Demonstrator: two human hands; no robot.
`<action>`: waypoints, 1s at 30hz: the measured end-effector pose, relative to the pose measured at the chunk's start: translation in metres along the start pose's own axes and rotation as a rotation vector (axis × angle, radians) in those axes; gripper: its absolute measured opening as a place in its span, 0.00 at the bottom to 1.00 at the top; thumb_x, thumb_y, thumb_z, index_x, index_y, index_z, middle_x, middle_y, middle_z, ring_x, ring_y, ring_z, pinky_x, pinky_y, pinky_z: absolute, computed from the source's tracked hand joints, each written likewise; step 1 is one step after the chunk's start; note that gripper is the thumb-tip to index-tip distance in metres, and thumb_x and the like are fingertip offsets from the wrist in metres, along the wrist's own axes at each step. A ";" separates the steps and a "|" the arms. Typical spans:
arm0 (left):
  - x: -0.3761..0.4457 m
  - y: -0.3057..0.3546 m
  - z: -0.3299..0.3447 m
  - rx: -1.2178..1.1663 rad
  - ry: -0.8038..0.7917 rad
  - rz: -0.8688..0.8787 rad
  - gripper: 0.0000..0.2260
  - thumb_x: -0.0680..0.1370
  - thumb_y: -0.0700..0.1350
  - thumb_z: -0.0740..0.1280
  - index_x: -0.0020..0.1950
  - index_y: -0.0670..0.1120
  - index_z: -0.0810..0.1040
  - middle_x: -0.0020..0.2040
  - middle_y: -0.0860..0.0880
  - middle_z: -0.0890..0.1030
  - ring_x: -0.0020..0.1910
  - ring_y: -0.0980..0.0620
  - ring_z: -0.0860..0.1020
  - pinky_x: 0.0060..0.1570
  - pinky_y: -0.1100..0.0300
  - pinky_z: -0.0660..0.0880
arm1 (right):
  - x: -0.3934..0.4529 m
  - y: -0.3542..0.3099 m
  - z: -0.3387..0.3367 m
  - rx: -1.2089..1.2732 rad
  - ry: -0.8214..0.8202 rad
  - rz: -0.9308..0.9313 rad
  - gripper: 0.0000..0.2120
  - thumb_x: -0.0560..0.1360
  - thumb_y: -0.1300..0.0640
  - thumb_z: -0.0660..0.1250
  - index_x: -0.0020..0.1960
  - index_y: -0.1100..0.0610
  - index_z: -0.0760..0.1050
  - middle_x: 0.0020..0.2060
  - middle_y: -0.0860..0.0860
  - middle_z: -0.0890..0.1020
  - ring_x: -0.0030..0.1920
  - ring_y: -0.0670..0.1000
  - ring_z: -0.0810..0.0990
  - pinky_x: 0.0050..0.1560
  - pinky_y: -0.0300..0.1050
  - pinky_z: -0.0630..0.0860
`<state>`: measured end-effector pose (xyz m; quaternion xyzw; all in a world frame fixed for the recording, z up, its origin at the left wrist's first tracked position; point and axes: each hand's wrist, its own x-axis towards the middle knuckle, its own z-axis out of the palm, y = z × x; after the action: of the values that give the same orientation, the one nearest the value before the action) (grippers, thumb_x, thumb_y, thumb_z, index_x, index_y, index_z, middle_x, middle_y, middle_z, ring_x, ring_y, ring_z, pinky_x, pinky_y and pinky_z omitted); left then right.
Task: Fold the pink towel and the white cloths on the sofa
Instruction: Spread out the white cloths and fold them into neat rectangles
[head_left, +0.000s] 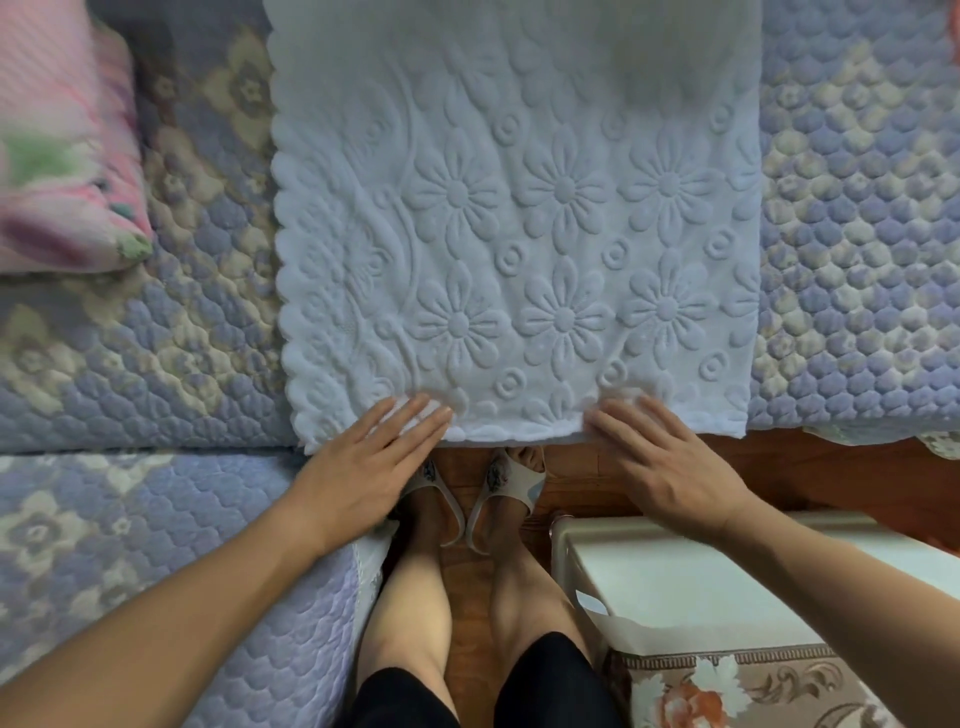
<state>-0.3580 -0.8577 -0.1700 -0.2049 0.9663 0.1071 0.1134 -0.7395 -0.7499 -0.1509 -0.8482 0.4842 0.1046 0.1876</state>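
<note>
On the quilted purple sofa (156, 374), the pink striped towel (62, 156) looks folded. Left hand (363, 467) and right hand (670, 467) press flat, fingers spread, on the white flowery cloth (519, 234), not fully folded.

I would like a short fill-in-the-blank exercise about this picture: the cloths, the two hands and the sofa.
1. The white cloth lies spread flat on the ____.
2. Its raised pattern shows ____.
3. The left hand and the right hand press with straight fingers on the cloth's ____ edge.
4. The folded pink towel lies to the ____ of the white cloth.

Missing words: sofa; flowers; near; left
</note>
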 end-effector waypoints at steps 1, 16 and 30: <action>-0.009 0.008 -0.003 -0.045 -0.030 -0.072 0.27 0.81 0.46 0.54 0.80 0.41 0.61 0.81 0.42 0.57 0.80 0.40 0.56 0.77 0.41 0.57 | -0.008 -0.007 -0.001 0.042 0.001 0.078 0.24 0.81 0.55 0.58 0.75 0.59 0.70 0.78 0.56 0.65 0.79 0.59 0.59 0.77 0.63 0.57; -0.011 -0.023 -0.005 -1.199 0.036 -1.626 0.41 0.59 0.71 0.75 0.61 0.43 0.78 0.63 0.42 0.77 0.53 0.43 0.80 0.57 0.46 0.79 | -0.004 0.037 -0.031 1.161 0.381 1.507 0.17 0.74 0.54 0.76 0.59 0.58 0.76 0.53 0.53 0.81 0.51 0.51 0.80 0.45 0.43 0.75; -0.057 0.005 -0.114 -2.011 0.222 -1.709 0.17 0.80 0.32 0.61 0.69 0.39 0.73 0.58 0.38 0.81 0.48 0.42 0.80 0.43 0.51 0.79 | -0.063 -0.009 -0.121 1.756 0.142 1.662 0.10 0.80 0.66 0.65 0.61 0.66 0.76 0.38 0.56 0.85 0.36 0.53 0.83 0.30 0.41 0.81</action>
<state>-0.3293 -0.8610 -0.0461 -0.7469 0.0382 0.6500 -0.1346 -0.7643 -0.7470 -0.0168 0.1339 0.7965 -0.2179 0.5478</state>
